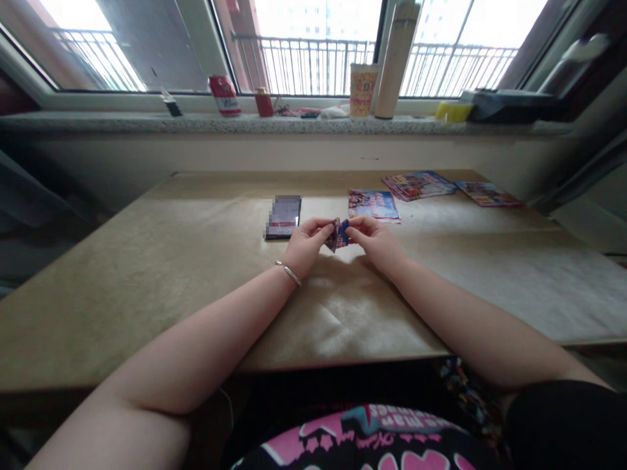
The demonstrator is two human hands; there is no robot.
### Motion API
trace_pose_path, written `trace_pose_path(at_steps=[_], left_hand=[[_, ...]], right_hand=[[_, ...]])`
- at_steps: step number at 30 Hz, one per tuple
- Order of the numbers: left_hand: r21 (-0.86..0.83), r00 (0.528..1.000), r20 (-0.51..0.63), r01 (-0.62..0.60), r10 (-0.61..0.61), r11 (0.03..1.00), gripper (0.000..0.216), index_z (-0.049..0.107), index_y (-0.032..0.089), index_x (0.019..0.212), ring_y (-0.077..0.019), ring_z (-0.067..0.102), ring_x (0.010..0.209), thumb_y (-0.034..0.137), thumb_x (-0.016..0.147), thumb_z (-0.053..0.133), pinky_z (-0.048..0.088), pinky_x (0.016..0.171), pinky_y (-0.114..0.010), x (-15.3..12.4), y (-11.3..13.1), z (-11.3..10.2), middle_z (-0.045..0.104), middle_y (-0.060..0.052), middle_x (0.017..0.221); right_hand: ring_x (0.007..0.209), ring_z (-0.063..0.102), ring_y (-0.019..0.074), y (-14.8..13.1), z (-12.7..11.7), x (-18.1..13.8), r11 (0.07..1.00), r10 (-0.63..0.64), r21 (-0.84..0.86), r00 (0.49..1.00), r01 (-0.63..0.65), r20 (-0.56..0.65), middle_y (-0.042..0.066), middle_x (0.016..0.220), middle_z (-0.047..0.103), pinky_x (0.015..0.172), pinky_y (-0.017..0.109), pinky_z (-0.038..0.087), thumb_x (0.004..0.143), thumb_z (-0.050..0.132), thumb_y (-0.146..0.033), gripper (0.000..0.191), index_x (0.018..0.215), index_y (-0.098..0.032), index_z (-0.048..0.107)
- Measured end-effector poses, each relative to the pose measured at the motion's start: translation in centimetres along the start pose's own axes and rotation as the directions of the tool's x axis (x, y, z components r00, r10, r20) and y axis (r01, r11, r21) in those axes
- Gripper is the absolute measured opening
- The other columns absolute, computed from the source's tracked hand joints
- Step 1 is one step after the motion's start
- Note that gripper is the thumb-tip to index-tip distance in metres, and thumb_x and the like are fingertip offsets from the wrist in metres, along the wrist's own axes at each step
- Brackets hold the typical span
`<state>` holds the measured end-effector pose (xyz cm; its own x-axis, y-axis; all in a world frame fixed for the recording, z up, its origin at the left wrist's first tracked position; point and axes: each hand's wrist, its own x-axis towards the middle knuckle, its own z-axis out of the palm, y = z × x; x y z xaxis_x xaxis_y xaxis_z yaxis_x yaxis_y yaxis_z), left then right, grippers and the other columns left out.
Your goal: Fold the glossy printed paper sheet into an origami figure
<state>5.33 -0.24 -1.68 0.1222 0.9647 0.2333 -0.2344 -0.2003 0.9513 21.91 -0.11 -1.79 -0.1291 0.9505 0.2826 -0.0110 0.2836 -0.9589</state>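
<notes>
Both my hands meet above the middle of the tan table [147,274]. Between them is a small folded piece of printed paper [339,234], red and blue. My left hand [306,245], with a silver bangle on its wrist, pinches the paper's left side. My right hand [375,240] pinches its right side. The fingers of both are closed on the paper, which stands up a little off the table.
A dark phone [284,216] lies just left of my hands. Three printed colour sheets [373,205] [418,185] [488,194] lie at the back right of the table. On the window sill stand a red can [224,96], a paper cup [363,89] and a tall tube [396,62].
</notes>
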Motion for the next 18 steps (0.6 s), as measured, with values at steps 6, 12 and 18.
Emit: trace_pose_path(at_steps=[6,12,18], left_hand=[[-0.02,1.0,0.003,0.029,-0.028,0.999,0.043,0.068,0.014,0.087,-0.0134,0.065,0.071,0.048,0.064,0.08,0.054,0.071,-0.028,-0.05,-0.04,0.06,0.07,-0.003,0.08],[0.007,1.0,-0.006,0.008,-0.008,1.0,0.039,0.066,0.014,0.084,-0.0113,0.064,0.068,0.045,0.065,0.079,0.053,0.067,-0.024,-0.07,0.12,0.22,0.069,-0.002,0.077],[0.087,0.999,0.037,-0.033,0.03,0.996,0.035,0.06,0.014,0.079,-0.0091,0.061,0.059,0.041,0.067,0.078,0.051,0.057,-0.02,-0.21,0.22,0.38,0.064,0.002,0.067]], right_hand=[[0.072,0.06,0.0144,-0.03,0.12,-0.08,0.999,-0.025,-0.041,1.0,0.026,0.012,0.001,0.079,0.067,0.069,0.031,0.049,0.068,0.071,-0.048,0.034,0.085,-0.02,0.062],[0.079,0.062,0.0167,-0.62,0.29,-0.49,0.993,-0.06,-0.096,0.998,0.06,0.008,0.003,0.082,0.067,0.068,0.03,0.05,0.068,0.072,-0.043,0.029,0.084,-0.02,0.063],[0.068,0.06,0.0136,-0.65,0.55,-0.52,0.986,-0.062,-0.154,0.998,0.059,-0.014,0.001,0.076,0.065,0.064,0.029,0.05,0.069,0.071,-0.043,0.027,0.076,-0.019,0.061]])
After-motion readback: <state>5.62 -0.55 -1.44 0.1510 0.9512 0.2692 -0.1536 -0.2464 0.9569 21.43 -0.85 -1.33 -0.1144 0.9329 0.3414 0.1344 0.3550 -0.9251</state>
